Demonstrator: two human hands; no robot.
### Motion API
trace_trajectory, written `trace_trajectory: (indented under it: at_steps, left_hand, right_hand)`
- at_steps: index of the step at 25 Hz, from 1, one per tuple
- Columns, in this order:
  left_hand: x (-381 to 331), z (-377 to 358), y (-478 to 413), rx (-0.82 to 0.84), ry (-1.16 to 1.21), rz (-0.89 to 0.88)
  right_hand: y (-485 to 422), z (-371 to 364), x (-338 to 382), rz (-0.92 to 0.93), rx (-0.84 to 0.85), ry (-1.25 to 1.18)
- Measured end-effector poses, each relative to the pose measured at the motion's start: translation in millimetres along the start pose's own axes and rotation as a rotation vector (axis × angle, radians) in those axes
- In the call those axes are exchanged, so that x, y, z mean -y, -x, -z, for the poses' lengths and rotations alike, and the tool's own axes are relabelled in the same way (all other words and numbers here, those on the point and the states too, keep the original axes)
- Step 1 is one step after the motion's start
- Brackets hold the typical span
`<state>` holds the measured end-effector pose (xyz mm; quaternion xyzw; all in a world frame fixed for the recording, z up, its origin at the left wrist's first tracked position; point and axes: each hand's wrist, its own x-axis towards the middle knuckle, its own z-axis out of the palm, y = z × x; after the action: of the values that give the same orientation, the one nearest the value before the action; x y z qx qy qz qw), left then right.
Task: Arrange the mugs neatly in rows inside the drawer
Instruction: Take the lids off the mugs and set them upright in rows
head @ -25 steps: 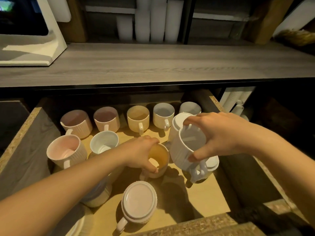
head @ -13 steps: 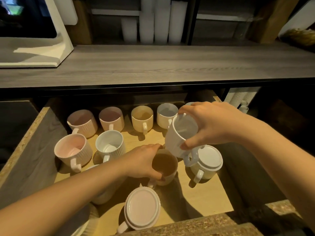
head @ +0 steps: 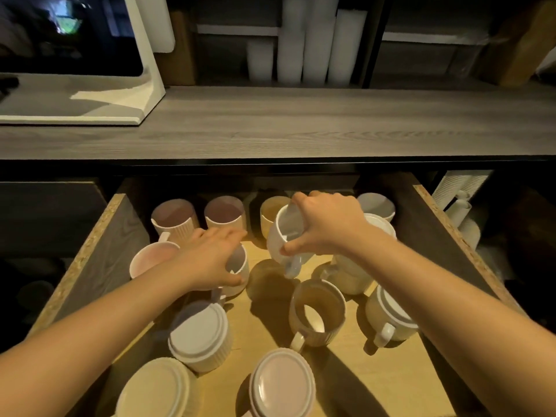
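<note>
Both hands are reaching into the open drawer, forearms stretching in from the near edge. Right hand is arching palm-down, fingers and thumb clamped on the rim of a white mug, which is hanging tilted clear of the drawer floor, handle pointing down toward the near edge. Left hand is curling over a white ribbed mug standing left of the held one, thumb and fingers closing on its rim. A tan mug is standing upright on the drawer floor, just nearer than the held mug. Along the drawer's far wall a row of upright mugs is standing; toward the near edge several are sitting upside down.
</note>
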<state>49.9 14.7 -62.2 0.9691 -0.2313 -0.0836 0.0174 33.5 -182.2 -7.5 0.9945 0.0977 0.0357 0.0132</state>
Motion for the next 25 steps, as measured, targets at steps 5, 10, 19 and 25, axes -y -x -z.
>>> trace_trajectory:
  at_steps: [5, 10, 19, 25]
  left_hand:
    - [8.3, -5.8, -3.3, 0.004, 0.070, 0.024]
    - [15.8, -6.3, -0.7, 0.006, 0.098, 0.017]
    - [12.9, -7.5, 3.6, -0.036, 0.104, 0.020]
    - [6.3, -3.6, 8.9, -0.036, 0.075, 0.014]
  right_hand:
    - [-9.6, -29.9, 11.1, 0.016, 0.096, -0.084]
    - [-5.9, -44.8, 15.7, 0.071, 0.189, -0.032]
    - [-11.7, -63.5, 25.9, 0.087, 0.228, -0.054]
    - [-12.7, -59.9, 25.5, 0.114, 0.279, -0.034]
